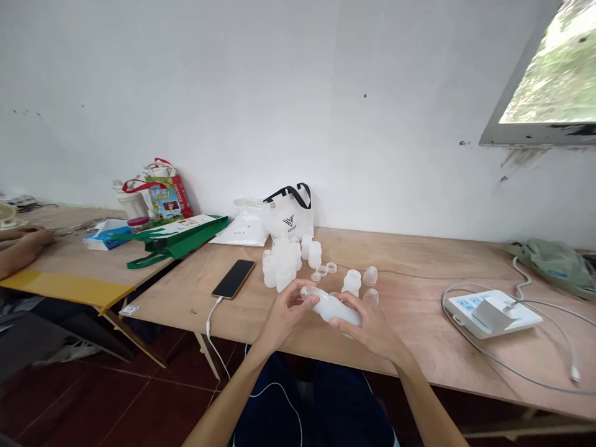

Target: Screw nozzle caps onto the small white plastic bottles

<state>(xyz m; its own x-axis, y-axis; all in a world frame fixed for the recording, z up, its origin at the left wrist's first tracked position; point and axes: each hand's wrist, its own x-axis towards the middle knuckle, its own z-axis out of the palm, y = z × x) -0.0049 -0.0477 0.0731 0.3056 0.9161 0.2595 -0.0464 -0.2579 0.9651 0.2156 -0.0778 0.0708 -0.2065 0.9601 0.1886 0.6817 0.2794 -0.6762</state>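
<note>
A milky white baby bottle (331, 308) lies tilted between my two hands above the table's front edge. My left hand (292, 310) is closed around the clear cap at its upper left end. Around the body at the other end, my right hand (365, 323) is wrapped. Just beyond my right hand stands another white bottle (352, 281), with clear dome caps (370, 275) beside it. Several clear rings (322, 271) lie farther back. Behind my left hand, a group of white bottles (281, 261) stands close together.
A phone (233, 279) with a cable lies at the left. White bags (289, 214) lean on the wall, near a green bag (179, 239). A power strip (491, 312) with looping cables sits at the right. Another person's hand (32, 236) rests on the neighbouring table.
</note>
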